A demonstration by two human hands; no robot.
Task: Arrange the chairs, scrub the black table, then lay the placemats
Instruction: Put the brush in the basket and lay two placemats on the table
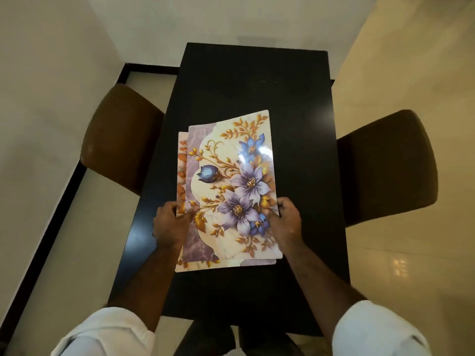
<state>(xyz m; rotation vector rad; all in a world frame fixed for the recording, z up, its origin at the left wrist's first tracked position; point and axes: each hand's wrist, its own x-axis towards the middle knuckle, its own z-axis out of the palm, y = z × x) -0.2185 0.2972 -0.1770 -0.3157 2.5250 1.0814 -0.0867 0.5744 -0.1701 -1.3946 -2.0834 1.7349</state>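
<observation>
The person held a stack of floral placemats (pixel 231 181) over the middle & near part of the black table (pixel 244 86); left hand (pixel 171 224) pinched the stack's left edge w/ thumb on top, right hand (pixel 284 222) curled round its right edge. A 2nd mat's rim showed at the left & near edges under the top one. Brown left chair (pixel 118 134) & right chair (pixel 385 165) sat tucked vs the table's long sides

Dim warm indoor light, white glare on glossy placemat (pixel 231 181) (upper right), bowed edges, soft focus
</observation>
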